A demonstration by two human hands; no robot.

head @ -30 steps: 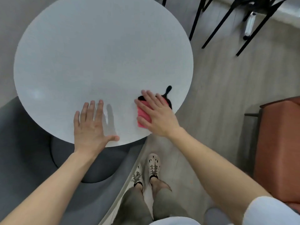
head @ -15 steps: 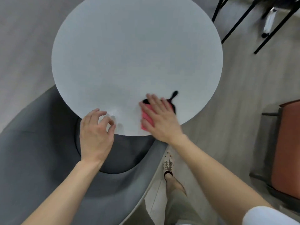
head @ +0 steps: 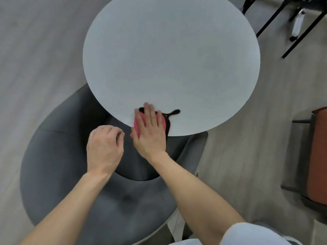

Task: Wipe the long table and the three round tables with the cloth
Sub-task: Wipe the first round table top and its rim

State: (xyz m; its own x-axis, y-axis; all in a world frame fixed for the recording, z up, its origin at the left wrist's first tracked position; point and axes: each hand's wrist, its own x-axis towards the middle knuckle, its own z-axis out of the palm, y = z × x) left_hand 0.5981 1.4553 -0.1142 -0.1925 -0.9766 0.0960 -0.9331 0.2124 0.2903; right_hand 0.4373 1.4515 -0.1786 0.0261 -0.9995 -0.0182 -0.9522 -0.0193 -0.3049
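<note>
A round pale grey table (head: 169, 55) fills the upper middle of the view. At its near edge lies a pink and black cloth (head: 137, 123), partly hanging over the rim. My right hand (head: 150, 131) presses flat on the cloth with straight fingers. A black strip of the cloth (head: 174, 112) sticks out to the right of the fingers. My left hand (head: 104, 147) hovers off the table, just below its edge, with fingers loosely curled and nothing in them.
A dark grey upholstered armchair (head: 58, 170) sits under and in front of the table. An orange-brown seat (head: 317, 156) stands at the right edge. Black chair legs (head: 270, 20) stand on the wooden floor (head: 35, 50) at the top right.
My left hand has lifted off the table, curled its fingers and pulled back below the rim. My right hand has slid the cloth along the near edge. The view has shifted left.
</note>
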